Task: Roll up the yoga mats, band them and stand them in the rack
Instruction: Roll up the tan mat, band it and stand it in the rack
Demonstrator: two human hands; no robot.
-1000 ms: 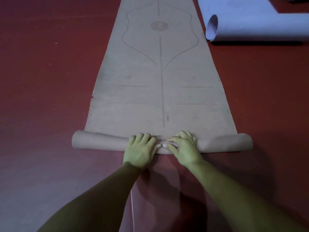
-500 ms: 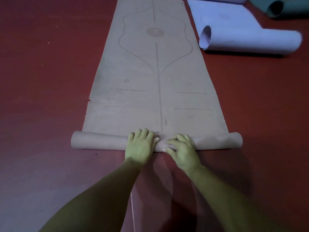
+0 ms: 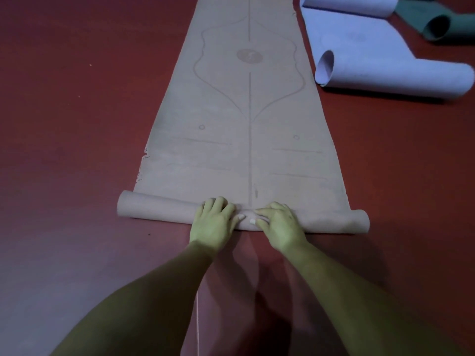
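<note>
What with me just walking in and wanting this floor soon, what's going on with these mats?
A person is rolling up the tan mat on the red floor. The left hand and right hand grip the roll at its middle; only the near end is rolled, the rest lies flat. To the right lie a partly rolled purple mat and a green mat. No band or rack shows.

Floor (image 3: 77,111): dark red, smooth, uniform. A thin pale line (image 3: 198,327), whether seam or cord cannot be told, runs straight in from its near edge. One light speck (image 3: 90,65) far left; one dark speck (image 3: 149,234) nearer.
</note>
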